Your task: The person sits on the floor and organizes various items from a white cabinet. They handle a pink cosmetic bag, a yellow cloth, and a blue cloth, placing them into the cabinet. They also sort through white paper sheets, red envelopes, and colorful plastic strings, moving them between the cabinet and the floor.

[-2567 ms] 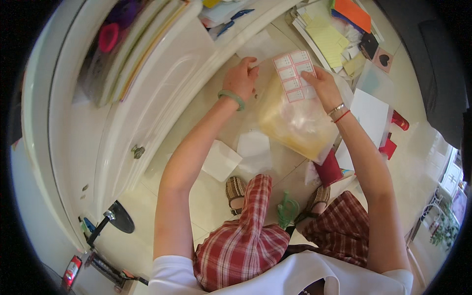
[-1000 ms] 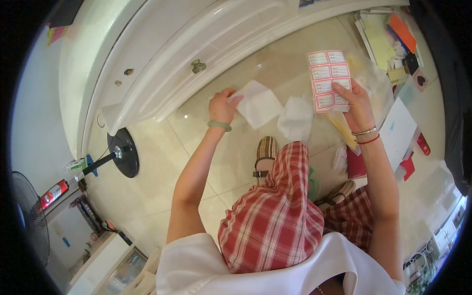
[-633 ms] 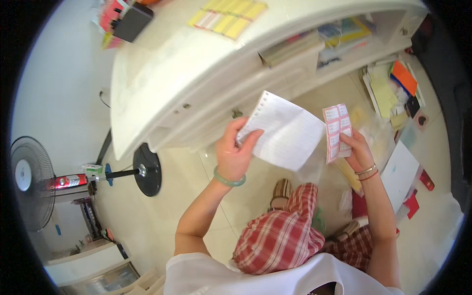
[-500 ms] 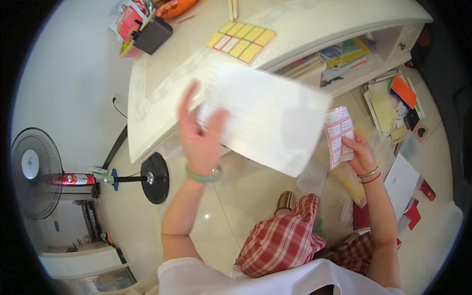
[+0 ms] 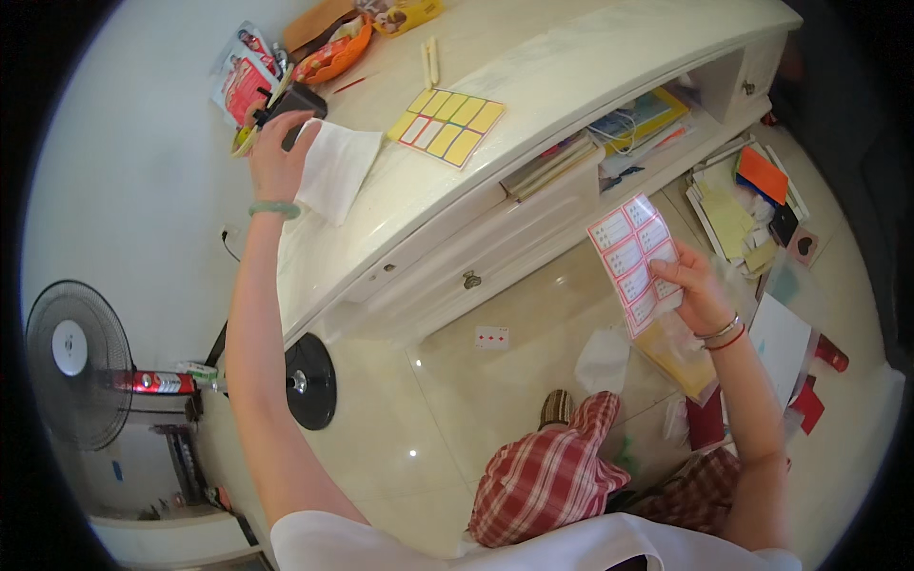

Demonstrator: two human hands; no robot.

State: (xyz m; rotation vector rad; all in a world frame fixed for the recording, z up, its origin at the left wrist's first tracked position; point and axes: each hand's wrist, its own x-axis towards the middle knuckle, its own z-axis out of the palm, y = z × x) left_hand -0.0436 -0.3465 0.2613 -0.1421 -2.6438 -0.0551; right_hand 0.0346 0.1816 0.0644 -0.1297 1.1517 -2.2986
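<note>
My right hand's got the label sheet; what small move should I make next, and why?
Probably lower the label sheet onto the cabinet top. Your right hand holds it up in front of the cabinet, and there's bare surface to the right of the yellow sheet, away from the white paper.

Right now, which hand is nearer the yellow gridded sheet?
Left. The left hand is left of the yellow gridded sheet, beside the white paper; the right hand is farther, to the sheet's right.
</note>
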